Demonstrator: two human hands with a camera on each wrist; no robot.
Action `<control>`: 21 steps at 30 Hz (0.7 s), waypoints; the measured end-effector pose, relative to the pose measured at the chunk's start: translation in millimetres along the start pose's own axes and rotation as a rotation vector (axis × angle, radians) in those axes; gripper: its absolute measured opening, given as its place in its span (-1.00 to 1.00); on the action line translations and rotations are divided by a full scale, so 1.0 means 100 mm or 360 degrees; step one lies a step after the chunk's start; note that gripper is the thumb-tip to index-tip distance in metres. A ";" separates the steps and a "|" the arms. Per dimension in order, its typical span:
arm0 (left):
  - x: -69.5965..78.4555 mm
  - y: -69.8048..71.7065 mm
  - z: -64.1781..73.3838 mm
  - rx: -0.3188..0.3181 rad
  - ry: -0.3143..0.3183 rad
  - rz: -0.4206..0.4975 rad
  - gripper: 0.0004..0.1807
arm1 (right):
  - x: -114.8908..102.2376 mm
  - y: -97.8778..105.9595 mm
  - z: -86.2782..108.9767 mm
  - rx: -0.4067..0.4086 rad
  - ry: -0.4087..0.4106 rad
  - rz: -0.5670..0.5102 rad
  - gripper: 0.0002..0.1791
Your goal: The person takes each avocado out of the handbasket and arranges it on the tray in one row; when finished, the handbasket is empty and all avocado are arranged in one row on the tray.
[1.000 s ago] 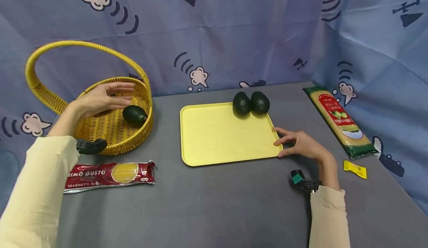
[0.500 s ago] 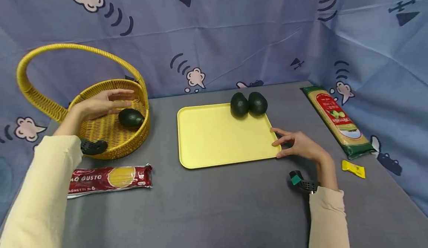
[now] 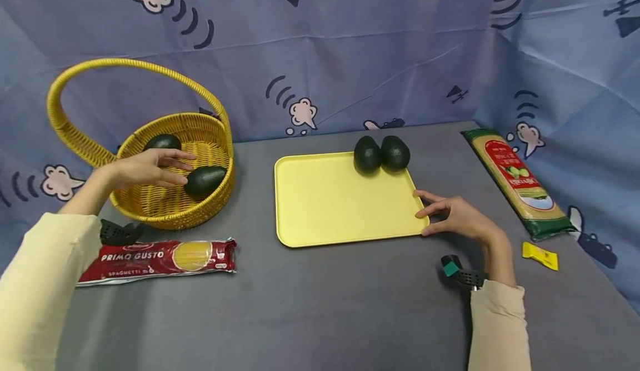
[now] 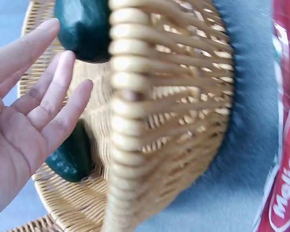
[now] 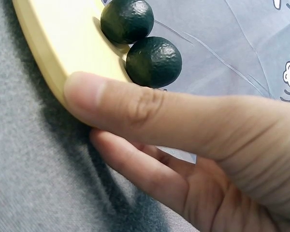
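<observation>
My left hand (image 3: pixel 145 168) is over the yellow wicker basket (image 3: pixel 200 210), fingers extended and holding nothing. Its fingertips reach the near end of a dark green avocado (image 3: pixel 206 181). A second avocado (image 3: pixel 162 141) lies further back in the basket, partly hidden behind that hand. In the left wrist view, fingers stand between one avocado (image 4: pixel 82 29) and another (image 4: pixel 72 154). My right hand (image 3: pixel 462 218) grips the near right corner of a yellow tray (image 3: pixel 350 199); in the right wrist view its thumb lies on the rim (image 5: pixel 53 87), with a finger at the edge below.
Two more avocados (image 3: pixel 367 155) sit side by side at the tray's far right corner. A red spaghetti packet (image 3: pixel 165 260) lies before the basket. To the right are a green-and-gold packet (image 3: pixel 517 182) and a small yellow wrapper (image 3: pixel 540 255). A blue patterned cloth (image 3: pixel 340 54) hangs behind.
My left hand has come lower and nearer the basket's front, uncovering the avocado at the back. The right hand keeps its place at the tray. The head view has shifted slightly.
</observation>
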State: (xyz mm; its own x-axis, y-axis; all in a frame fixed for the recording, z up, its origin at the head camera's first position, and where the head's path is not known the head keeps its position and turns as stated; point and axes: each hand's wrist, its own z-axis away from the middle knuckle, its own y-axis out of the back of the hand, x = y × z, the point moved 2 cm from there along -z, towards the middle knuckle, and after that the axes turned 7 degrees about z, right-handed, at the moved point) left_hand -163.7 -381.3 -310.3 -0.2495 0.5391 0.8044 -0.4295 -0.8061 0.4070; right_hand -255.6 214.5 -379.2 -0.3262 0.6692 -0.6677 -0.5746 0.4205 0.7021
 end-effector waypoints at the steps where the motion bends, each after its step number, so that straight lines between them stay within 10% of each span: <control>1: 0.00 -0.02 -0.01 0.0009 -0.0007 -0.0037 -0.30 | -0.01 0.00 0.00 -0.0001 0.0000 0.0003 -0.57; 8: 0.03 -0.14 -0.09 0.0028 -0.0022 -0.0173 -0.30 | -0.01 0.01 0.01 -0.0007 0.0010 0.0001 -0.57; 21: 0.05 -0.22 -0.14 -0.0097 0.0024 0.0131 -0.21 | 0.01 0.01 -0.01 -0.0029 -0.0031 0.0023 -0.56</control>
State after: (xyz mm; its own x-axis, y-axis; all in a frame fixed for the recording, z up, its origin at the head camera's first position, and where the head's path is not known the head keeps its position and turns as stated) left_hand -167.7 -357.4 -321.1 -0.2990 0.4755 0.8273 -0.4589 -0.8318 0.3122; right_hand -257.2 215.1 -378.9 -0.3199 0.6869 -0.6526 -0.5836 0.3998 0.7068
